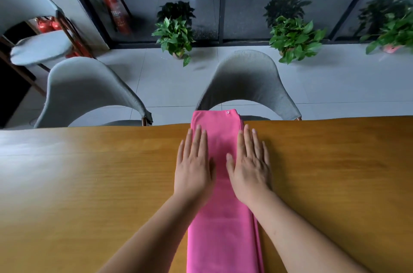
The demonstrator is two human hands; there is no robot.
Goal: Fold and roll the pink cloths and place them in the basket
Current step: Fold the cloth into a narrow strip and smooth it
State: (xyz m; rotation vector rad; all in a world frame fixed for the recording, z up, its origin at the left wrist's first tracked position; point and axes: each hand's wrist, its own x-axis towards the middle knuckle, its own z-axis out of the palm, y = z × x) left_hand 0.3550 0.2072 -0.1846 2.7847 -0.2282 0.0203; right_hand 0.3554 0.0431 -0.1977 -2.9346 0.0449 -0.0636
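A pink cloth (221, 228) lies folded into a long narrow strip on the wooden table (89, 172), running from the near edge to past the far edge, where its end with a small white snap overhangs. My left hand (194, 167) lies flat, palm down, on the strip's left side, fingers apart. My right hand (250, 165) rests flat on the strip's right side, its outer fingers on the table. Neither hand grips the cloth. No basket is in view.
Two grey chairs stand behind the table's far edge, one at the left (85, 91) and one behind the cloth (248, 85). Potted plants (175, 38) line a glass wall on the floor beyond. A fire extinguisher (116, 7) stands at the back left.
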